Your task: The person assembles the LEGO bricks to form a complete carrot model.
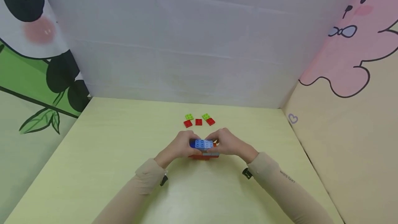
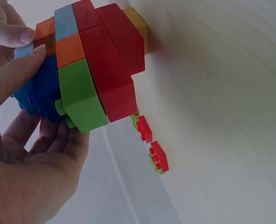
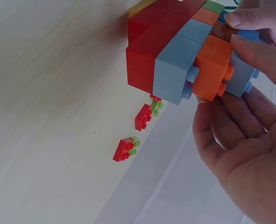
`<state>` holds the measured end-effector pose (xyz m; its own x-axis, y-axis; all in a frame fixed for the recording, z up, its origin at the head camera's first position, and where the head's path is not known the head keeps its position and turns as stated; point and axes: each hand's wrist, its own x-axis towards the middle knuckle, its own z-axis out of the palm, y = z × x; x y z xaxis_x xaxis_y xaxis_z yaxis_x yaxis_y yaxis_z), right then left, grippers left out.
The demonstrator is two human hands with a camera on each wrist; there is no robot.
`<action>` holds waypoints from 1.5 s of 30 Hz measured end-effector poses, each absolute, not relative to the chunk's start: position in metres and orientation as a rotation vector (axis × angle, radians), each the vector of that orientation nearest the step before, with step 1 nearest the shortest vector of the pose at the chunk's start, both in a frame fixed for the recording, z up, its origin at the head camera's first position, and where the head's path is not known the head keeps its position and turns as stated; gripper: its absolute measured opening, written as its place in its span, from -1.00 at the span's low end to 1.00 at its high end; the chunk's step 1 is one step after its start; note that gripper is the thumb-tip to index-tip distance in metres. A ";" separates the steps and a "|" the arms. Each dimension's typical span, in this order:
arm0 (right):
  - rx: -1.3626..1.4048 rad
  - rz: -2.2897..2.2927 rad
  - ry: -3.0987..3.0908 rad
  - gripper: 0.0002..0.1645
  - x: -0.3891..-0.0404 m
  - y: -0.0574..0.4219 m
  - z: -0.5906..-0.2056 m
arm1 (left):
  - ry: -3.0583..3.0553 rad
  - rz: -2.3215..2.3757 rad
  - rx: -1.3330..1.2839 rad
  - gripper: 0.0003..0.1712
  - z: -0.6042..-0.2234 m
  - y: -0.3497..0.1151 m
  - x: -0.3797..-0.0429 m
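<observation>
Between my two hands stands a built stack of toy building blocks (image 1: pixel 204 143), blue and light blue on top. Lower layers show orange, brown, green and light blue, then red blocks (image 2: pixel 107 65) and a yellow block (image 2: pixel 137 29) at the bottom. My left hand (image 1: pixel 183 143) grips its left side, thumb on the near face by the dark blue block (image 2: pixel 46 88) and fingers behind. From the right, my right hand (image 1: pixel 228 142) holds the other end, thumb near the brown block and fingers behind the orange block (image 3: pixel 212 65).
Beyond the stack lie several loose blocks on the pale table (image 1: pixel 124 141): red ones, such as a red block (image 1: pixel 198 122), and light green ones, such as a green block (image 1: pixel 189 117). A white wall (image 1: pixel 186 61) rises at the back, with painted panels at both sides.
</observation>
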<state>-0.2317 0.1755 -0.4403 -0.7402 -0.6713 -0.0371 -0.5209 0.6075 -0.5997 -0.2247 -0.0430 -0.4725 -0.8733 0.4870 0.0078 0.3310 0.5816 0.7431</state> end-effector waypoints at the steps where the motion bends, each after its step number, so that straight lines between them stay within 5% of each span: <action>1: -0.974 -0.838 2.578 -0.69 -0.231 0.175 -0.442 | 2.611 1.168 0.684 -0.62 -0.473 -0.044 -0.224; 29: -0.763 -1.133 2.578 -0.53 -0.229 0.175 -0.478 | 2.620 1.206 0.691 -0.62 -0.477 -0.048 -0.223; 45: -0.948 -1.144 2.459 -0.43 -0.239 0.179 -0.447 | 2.631 1.200 0.740 -0.61 -0.477 -0.046 -0.224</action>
